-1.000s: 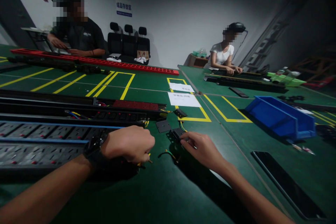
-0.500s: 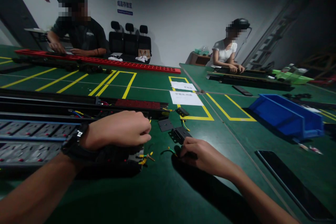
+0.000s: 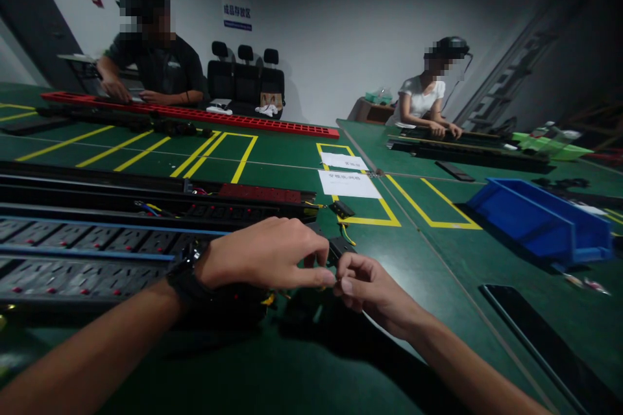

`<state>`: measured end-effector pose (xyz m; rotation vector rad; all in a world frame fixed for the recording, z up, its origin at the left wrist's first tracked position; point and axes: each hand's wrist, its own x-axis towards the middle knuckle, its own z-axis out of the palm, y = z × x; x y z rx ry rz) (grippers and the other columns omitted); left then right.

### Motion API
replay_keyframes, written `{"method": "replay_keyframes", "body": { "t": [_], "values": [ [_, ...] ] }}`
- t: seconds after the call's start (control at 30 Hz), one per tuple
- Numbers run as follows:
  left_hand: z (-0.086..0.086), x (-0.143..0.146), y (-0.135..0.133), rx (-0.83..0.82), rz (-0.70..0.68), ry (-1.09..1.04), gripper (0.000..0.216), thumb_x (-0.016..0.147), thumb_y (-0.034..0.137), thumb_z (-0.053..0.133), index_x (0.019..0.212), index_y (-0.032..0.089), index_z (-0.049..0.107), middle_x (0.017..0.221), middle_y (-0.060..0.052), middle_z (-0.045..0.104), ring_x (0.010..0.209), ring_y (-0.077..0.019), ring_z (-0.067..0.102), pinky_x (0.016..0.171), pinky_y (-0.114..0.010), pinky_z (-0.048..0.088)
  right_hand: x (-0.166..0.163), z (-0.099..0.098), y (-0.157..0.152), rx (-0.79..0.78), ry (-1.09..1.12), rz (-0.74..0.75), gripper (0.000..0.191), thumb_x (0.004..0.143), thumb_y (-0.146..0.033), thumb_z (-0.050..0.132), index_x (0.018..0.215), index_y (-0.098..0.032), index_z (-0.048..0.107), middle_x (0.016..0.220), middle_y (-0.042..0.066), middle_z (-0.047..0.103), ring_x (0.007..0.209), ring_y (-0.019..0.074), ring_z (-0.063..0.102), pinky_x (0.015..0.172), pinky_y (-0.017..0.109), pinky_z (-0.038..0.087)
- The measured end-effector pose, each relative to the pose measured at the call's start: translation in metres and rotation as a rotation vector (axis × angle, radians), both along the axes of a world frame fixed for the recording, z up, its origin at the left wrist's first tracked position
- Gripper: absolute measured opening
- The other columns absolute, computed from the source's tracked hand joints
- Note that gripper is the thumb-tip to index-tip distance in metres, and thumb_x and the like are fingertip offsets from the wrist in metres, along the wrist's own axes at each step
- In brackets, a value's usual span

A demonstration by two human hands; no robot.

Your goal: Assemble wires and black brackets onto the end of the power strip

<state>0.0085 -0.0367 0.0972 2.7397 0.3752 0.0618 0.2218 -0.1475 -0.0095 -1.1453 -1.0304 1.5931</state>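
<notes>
My left hand (image 3: 267, 253), with a dark watch on the wrist, reaches over the end of the power strips. Its thumb and fingers are curled to a pinch and meet the fingertips of my right hand (image 3: 367, 282). My right hand is closed too, thumb against bent fingers. Whatever lies between the fingertips is too small or hidden to make out. Beneath my left wrist runs a long black power strip (image 3: 63, 279) with red-lit sockets, and another strip (image 3: 97, 237) lies behind it. A black bracket (image 3: 341, 246) sits just beyond my fingers, partly covered, close to a yellow-green wire (image 3: 346, 233).
A blue bin (image 3: 540, 220) and a dark phone (image 3: 535, 343) lie on the right. Paper sheets (image 3: 350, 185) rest inside yellow tape marks. Two people work across the green table, one by a long red rail (image 3: 219, 117), the other by dark strips (image 3: 467, 149).
My left hand has moved right, off the strip end, and its fingers now meet those of my right hand. My right hand has shifted slightly and turned. The view has swung a little left.
</notes>
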Motion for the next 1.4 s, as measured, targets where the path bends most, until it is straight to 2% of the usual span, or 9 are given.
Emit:
{"method": "replay_keyframes", "body": {
  "t": [0.2,0.4,0.53,0.67,0.93,1.4],
  "values": [
    [-0.012,0.007,0.000,-0.056,-0.047,-0.002,0.022,0.098,0.036,0.061,0.091,0.021,0.075,0.089,-0.004,0.078,0.079,-0.0178,0.070,0.068,-0.029,0.043,0.001,-0.004,0.000,0.001,-0.007,-0.016,0.055,0.067,-0.057,0.094,0.082,-0.020,0.056,0.067,-0.004,0.063,0.049,0.0066,0.047,0.045,0.019,0.028],
    [-0.017,0.012,-0.001,-0.109,-0.064,-0.087,0.019,0.097,0.030,0.062,0.104,0.020,0.076,0.092,-0.003,0.079,0.080,-0.0159,0.070,0.071,-0.028,0.044,0.001,-0.004,0.001,0.023,0.043,-0.031,0.055,0.068,-0.056,0.095,0.083,-0.021,0.055,0.067,-0.005,0.060,0.049,0.0060,0.045,0.046,0.018,0.029],
    [-0.020,0.012,0.001,-0.132,-0.080,-0.118,0.015,0.093,0.026,0.063,0.096,0.019,0.076,0.085,-0.002,0.077,0.072,-0.0133,0.066,0.068,-0.026,0.043,0.000,-0.003,0.000,0.015,0.072,-0.050,0.055,0.068,-0.055,0.095,0.082,-0.021,0.054,0.072,-0.004,0.063,0.049,0.0057,0.045,0.044,0.018,0.029],
    [-0.014,0.005,0.011,-0.164,-0.033,-0.170,0.014,0.088,0.020,0.063,0.092,0.016,0.075,0.084,-0.003,0.076,0.071,-0.0122,0.064,0.069,-0.025,0.043,0.000,0.000,0.000,-0.008,0.071,-0.071,0.051,0.070,-0.052,0.094,0.086,-0.021,0.056,0.072,-0.005,0.061,0.048,0.0053,0.044,0.043,0.018,0.030],
    [0.008,-0.017,0.035,-0.247,0.119,-0.156,0.022,0.085,0.025,0.060,0.096,0.014,0.076,0.084,-0.003,0.074,0.070,-0.0116,0.060,0.066,-0.024,0.042,0.002,0.000,0.005,-0.045,0.024,-0.091,0.046,0.072,-0.049,0.092,0.083,-0.021,0.056,0.065,-0.007,0.051,0.050,0.0054,0.037,0.045,0.020,0.023],
    [0.003,-0.030,0.054,-0.095,0.136,0.005,0.029,0.080,0.016,0.057,0.096,0.017,0.081,0.088,-0.004,0.078,0.072,-0.0122,0.065,0.071,-0.024,0.044,0.001,-0.001,0.006,-0.071,-0.014,-0.022,0.040,0.075,-0.048,0.089,0.080,-0.023,0.059,0.068,-0.004,0.054,0.050,0.0067,0.035,0.044,0.023,0.019]
  ]
}}
